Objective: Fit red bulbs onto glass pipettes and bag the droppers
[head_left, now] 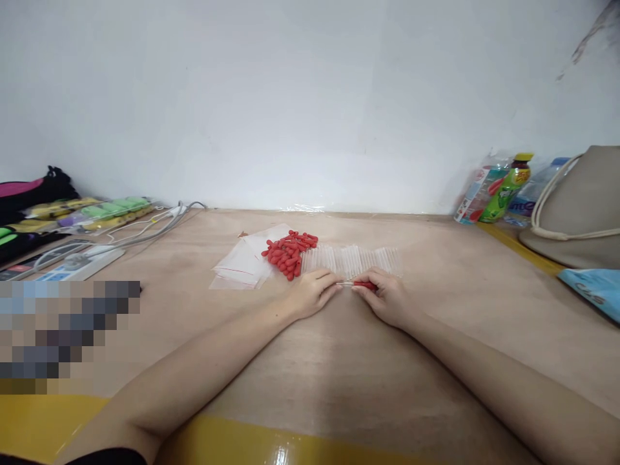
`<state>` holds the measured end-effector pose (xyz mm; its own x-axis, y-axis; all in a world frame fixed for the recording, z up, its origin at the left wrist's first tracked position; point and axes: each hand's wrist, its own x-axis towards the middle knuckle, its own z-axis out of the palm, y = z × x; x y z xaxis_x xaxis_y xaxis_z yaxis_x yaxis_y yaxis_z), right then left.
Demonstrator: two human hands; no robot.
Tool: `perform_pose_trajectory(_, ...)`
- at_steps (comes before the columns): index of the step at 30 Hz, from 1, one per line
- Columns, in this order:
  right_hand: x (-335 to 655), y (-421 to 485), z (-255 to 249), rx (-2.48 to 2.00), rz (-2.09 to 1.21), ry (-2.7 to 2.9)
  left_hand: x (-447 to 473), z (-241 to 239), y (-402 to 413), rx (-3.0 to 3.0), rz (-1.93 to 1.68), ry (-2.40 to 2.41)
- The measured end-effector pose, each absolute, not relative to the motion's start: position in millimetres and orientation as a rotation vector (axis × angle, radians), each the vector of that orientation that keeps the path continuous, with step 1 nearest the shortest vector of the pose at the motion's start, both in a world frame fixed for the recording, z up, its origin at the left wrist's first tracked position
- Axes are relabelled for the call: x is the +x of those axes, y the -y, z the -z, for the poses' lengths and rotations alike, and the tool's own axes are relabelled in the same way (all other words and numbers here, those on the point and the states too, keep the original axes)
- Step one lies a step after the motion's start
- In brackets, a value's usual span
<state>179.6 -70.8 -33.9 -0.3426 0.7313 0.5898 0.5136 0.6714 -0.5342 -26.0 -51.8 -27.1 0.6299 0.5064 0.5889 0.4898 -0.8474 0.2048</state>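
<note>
My left hand [312, 294] and my right hand [385, 298] meet at the middle of the wooden table [339, 368]. Between them they hold one small dropper [353, 283]: the left fingers pinch its clear tube, the right fingers pinch its red rubber cap. Just beyond the hands lies a row of several clear tubes [353, 259]. A pile of red rubber caps [289, 252] sits left of that row. Small clear zip bags [242, 265] lie left of the caps.
A white power strip [80, 263] with cables and coloured packets [101, 212] lie at the far left. Drink bottles [504, 190], a beige hat [578, 213] and a blue packet [593, 290] sit at the right. A white wall closes the back; yellow tape edges the near side.
</note>
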Motion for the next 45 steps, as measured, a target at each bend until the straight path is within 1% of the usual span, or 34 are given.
perform_pose_trajectory(5,181,71,34,-1.006,-0.329,2.005,-30,29,50,2.800,-1.076,-0.926)
perform_pose_trajectory(14,180,72,34,-0.968,-0.348,2.063,-31,30,52,2.780,-1.129,-0.820)
perform_pose_trajectory(23,181,71,34,-0.916,-0.367,2.074,-32,32,49,2.783,-1.101,-0.808)
perform_pose_trajectory(26,178,70,35,-0.947,-0.435,1.964,-31,32,48,2.756,-1.124,-0.867)
perform_pose_trajectory(30,168,66,36,-0.984,-0.696,1.628,-31,29,51,2.711,-1.175,-0.907)
perform_pose_trajectory(32,169,59,29,-0.969,-0.815,1.427,-32,25,54,2.701,-1.224,-0.942)
perform_pose_trajectory(34,178,48,17,-0.956,-0.857,1.280,-34,23,55,2.687,-1.263,-1.030)
perform_pose_trajectory(37,212,23,-6,-1.018,-0.796,1.151,-36,21,54,2.674,-1.268,-1.179)
perform_pose_trajectory(40,253,-4,-17,-1.236,-0.573,1.140,-36,22,53,2.686,-1.247,-1.263)
perform_pose_trajectory(43,280,-24,-5,-1.751,-0.317,1.326,-35,22,54,2.717,-1.192,-1.287)
perform_pose_trajectory(45,285,-32,10,-1.847,-0.296,1.401,-34,21,55,2.728,-1.153,-1.302)
